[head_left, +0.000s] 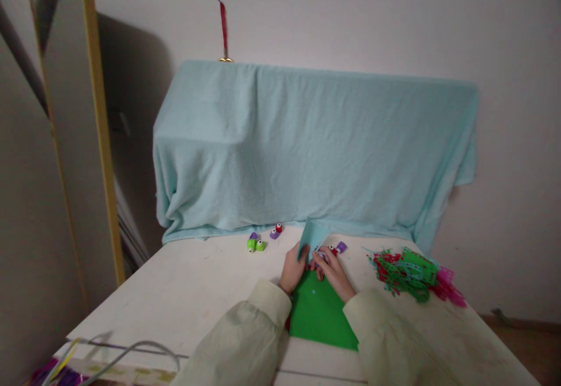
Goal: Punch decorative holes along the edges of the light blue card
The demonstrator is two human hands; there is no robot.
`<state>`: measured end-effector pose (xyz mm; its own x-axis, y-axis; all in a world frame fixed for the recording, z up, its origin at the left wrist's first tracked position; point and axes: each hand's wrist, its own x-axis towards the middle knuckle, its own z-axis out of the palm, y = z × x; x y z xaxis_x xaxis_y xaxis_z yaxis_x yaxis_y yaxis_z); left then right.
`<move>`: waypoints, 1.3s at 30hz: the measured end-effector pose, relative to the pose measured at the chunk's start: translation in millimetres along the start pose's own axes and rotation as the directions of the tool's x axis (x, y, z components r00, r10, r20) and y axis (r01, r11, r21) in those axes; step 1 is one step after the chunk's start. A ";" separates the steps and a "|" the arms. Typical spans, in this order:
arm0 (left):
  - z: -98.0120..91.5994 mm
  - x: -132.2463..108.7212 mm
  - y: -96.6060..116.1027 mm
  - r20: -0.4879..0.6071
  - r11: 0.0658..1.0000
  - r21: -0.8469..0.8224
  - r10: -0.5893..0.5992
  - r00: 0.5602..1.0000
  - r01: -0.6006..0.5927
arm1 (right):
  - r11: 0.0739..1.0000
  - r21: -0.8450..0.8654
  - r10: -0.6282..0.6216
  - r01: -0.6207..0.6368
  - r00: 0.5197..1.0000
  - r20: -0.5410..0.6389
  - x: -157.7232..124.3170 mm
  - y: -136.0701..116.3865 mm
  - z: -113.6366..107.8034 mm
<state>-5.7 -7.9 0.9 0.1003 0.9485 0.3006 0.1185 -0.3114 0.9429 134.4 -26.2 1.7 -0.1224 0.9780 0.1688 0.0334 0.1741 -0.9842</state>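
Note:
My left hand [294,269] is closed on a folded or curved sheet of light blue paper [312,237], holding it upright above the table. My right hand [332,271] pinches at the paper's lower right edge; its fingertips partly hide the spot. Below both hands lies a green sheet [322,316], with a tiny light speck on it. Just behind my right fingers are small craft punches, a red one [333,250] and a purple one [342,247]. A bit of red shows at the green sheet's left edge, mostly covered by my left sleeve.
More small punches stand at the back left, among them a green one [260,245] and a red one [279,228]. A tangled pile of coloured cut paper [407,275] lies on the right. A light blue cloth [315,152] hangs behind the white table [210,298]. A grey cable [144,344] loops front left.

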 end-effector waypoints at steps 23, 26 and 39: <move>-1.6 0.1 -2.5 0.015 0.999 0.016 0.028 0.999 -0.028 | 0.999 -0.011 -0.043 0.044 0.998 0.034 0.1 5.8 -1.8; -1.4 0.5 -3.0 0.008 0.999 0.033 0.028 1.000 -0.029 | 0.999 -0.010 -0.042 0.043 0.998 0.042 0.5 7.3 -2.0; -1.4 0.3 -1.2 0.023 0.999 0.027 0.032 0.999 -0.033 | 0.998 -0.037 -0.041 0.043 0.998 0.046 1.1 9.9 -2.8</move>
<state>-7.1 -7.1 0.1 0.1272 0.9363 0.3274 0.1418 -0.3439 0.9283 137.3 -23.1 -7.7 -0.1688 0.9637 0.2067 0.0648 0.2201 -0.9733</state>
